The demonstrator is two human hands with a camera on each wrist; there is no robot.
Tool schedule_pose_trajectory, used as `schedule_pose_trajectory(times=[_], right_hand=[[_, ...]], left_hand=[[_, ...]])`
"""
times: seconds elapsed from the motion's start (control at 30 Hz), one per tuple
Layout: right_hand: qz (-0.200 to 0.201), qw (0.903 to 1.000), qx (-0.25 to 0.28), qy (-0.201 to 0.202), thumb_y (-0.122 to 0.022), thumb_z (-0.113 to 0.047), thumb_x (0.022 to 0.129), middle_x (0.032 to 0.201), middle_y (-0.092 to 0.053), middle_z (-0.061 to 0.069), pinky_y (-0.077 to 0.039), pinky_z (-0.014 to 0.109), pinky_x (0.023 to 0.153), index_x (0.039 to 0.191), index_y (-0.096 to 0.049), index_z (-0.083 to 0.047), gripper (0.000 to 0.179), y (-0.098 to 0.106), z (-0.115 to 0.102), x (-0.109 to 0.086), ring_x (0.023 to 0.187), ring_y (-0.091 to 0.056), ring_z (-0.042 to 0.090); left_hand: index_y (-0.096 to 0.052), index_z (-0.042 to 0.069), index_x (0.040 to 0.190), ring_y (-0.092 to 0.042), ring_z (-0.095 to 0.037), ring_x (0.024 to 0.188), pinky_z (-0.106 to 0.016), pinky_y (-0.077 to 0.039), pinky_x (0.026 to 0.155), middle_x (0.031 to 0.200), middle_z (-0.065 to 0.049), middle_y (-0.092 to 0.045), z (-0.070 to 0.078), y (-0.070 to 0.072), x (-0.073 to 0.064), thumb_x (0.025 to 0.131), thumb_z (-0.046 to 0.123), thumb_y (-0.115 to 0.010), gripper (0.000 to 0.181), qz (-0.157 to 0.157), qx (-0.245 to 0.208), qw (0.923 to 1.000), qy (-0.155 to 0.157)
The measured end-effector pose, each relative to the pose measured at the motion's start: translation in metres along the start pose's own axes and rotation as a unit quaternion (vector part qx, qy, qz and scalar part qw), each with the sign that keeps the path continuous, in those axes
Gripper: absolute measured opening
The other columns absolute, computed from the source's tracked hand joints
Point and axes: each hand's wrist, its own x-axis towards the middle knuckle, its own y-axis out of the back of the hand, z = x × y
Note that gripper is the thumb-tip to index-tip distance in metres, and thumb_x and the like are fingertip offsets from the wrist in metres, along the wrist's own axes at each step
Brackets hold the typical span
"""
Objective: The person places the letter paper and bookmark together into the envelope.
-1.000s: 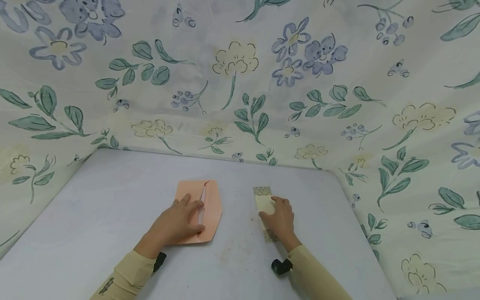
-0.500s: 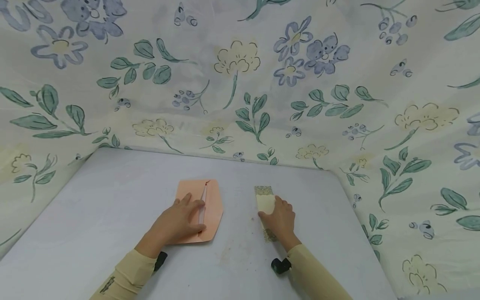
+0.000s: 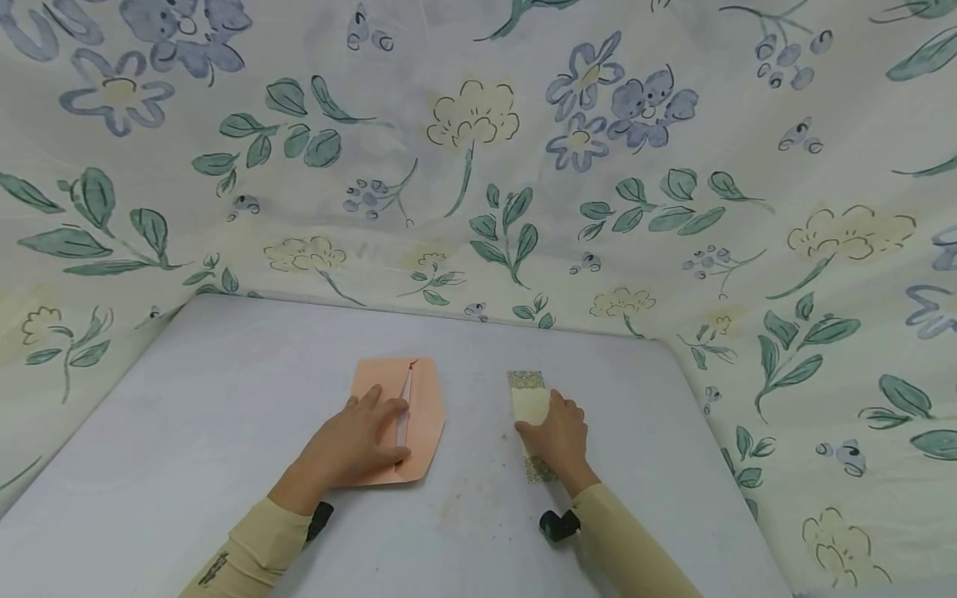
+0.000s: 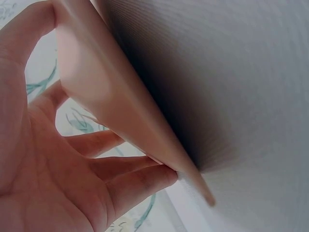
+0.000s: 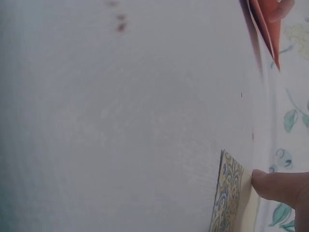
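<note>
A peach-orange folded paper, shaped like an envelope, lies on the table with a long narrow gap down its middle. My left hand rests on it, fingers spread across its left side and the gap. In the left wrist view, fairly straight fingers touch the paper's face, and its edge stands slightly off the table. To the right is a cream paper strip with patterned ends. My right hand holds it, thumb at its left edge and fingers at its right. The palm covers part of the strip.
Both things are on a white table with small reddish-brown specks between the arms. Floral fabric hangs behind and along the sides. A black wrist device sits under the right wrist.
My right fingertips have moved slightly to the right, off the strip's face towards its edge. The left hand and the orange paper look unchanged.
</note>
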Motion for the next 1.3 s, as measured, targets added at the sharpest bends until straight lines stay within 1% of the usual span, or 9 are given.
schedule_pose_trajectory(times=[0.23,0.57,0.77,0.87,1.03,1.17,1.3], right_hand=[[0.010,0.9999,0.005,0.006,-0.084,-0.038,0.082,0.132,-0.055,0.030,-0.045,0.055,0.096,0.145,-0.047,0.007,0.086,-0.0007,0.0002,-0.0005,0.117,-0.053,0.042],[-0.002,0.9997,0.024,-0.005,-0.085,-0.037,0.083,0.136,-0.052,0.029,-0.049,0.053,0.096,0.147,-0.046,0.006,0.087,-0.0005,0.0000,0.0002,0.121,-0.050,0.040],[-0.006,0.9993,0.030,0.021,-0.085,-0.034,0.083,0.136,-0.051,0.031,-0.046,0.051,0.099,0.143,-0.050,0.010,0.082,0.0002,0.0032,0.0014,0.124,-0.046,0.043],[-0.006,0.9990,0.034,0.029,-0.085,-0.034,0.083,0.135,-0.052,0.031,-0.046,0.052,0.098,0.141,-0.053,0.008,0.078,0.0011,0.0045,0.0023,0.123,-0.046,0.044],[-0.009,0.9989,0.042,0.020,-0.086,-0.035,0.082,0.131,-0.054,0.029,-0.046,0.051,0.095,0.138,-0.057,0.003,0.074,0.0027,0.0053,0.0034,0.120,-0.048,0.043],[-0.014,0.9986,0.049,0.013,-0.086,-0.037,0.081,0.126,-0.055,0.028,-0.047,0.050,0.092,0.138,-0.057,0.001,0.074,0.0021,0.0070,0.0045,0.116,-0.049,0.041],[-0.020,0.9987,0.047,0.009,-0.086,-0.039,0.080,0.123,-0.057,0.026,-0.048,0.050,0.091,0.137,-0.056,-0.002,0.074,0.0015,0.0094,0.0063,0.113,-0.053,0.039]], left_hand=[[-0.057,0.019,0.143,-0.033,-0.067,0.134,-0.072,-0.040,0.099,0.157,-0.032,-0.032,-0.0004,-0.0002,0.0001,0.083,0.053,-0.079,0.072,0.002,0.001,1.0000,-0.001],[-0.057,0.019,0.143,-0.034,-0.067,0.134,-0.073,-0.040,0.099,0.157,-0.033,-0.033,-0.0013,-0.0008,-0.0006,0.083,0.054,-0.079,0.072,0.003,0.000,1.0000,-0.004],[-0.057,0.019,0.142,-0.034,-0.067,0.133,-0.073,-0.040,0.098,0.157,-0.033,-0.033,-0.0023,-0.0010,-0.0005,0.083,0.053,-0.079,0.072,0.006,0.001,1.0000,-0.005],[-0.057,0.019,0.143,-0.034,-0.066,0.134,-0.072,-0.040,0.099,0.157,-0.032,-0.033,-0.0021,-0.0008,-0.0007,0.083,0.053,-0.079,0.072,0.006,0.000,1.0000,-0.004],[-0.057,0.019,0.143,-0.034,-0.067,0.134,-0.072,-0.041,0.099,0.157,-0.033,-0.033,-0.0018,-0.0010,-0.0017,0.083,0.053,-0.079,0.071,0.007,-0.001,1.0000,-0.006],[-0.057,0.019,0.143,-0.034,-0.066,0.134,-0.072,-0.041,0.099,0.157,-0.033,-0.033,-0.0009,0.0002,-0.0020,0.084,0.053,-0.078,0.071,0.006,-0.001,1.0000,-0.005],[-0.058,0.019,0.142,-0.034,-0.067,0.134,-0.072,-0.041,0.099,0.157,-0.033,-0.033,-0.0006,0.0004,-0.0012,0.083,0.054,-0.078,0.071,0.005,-0.002,1.0000,-0.005]])
